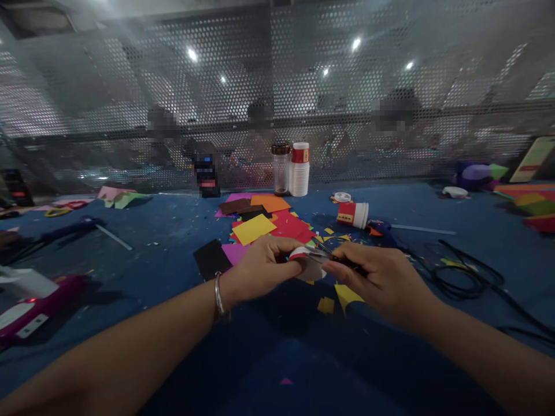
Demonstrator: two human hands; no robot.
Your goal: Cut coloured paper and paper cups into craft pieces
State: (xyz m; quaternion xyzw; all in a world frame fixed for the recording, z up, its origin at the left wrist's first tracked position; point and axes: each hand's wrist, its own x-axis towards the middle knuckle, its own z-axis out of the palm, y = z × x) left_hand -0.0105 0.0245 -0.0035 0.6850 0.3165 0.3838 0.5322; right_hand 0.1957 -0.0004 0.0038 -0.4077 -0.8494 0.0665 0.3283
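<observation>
Between the thumb and fingers of my left hand (pixel 260 266) is a small white paper cup piece (pixel 313 269) with a red band, its curved inside facing me. My right hand (pixel 377 280) is closed around the dark handles of a pair of scissors (pixel 323 249). The metal blades lie against the edge of the cup piece, partly hidden by my fingers. Just beyond my hands are sheets of coloured paper, among them a yellow sheet (pixel 255 229) and a red sheet (pixel 291 226). Yellow scraps (pixel 348 296) lie below the cup piece.
A stack of paper cups (pixel 299 173) stands beside a clear bottle (pixel 281 172) at the back. To the right lie a tipped red cup (pixel 352 215), a glue gun (pixel 384 230) and a coiled black cable (pixel 459 280). Leftward are another glue gun (pixel 71 228) and a magenta power strip (pixel 60 300).
</observation>
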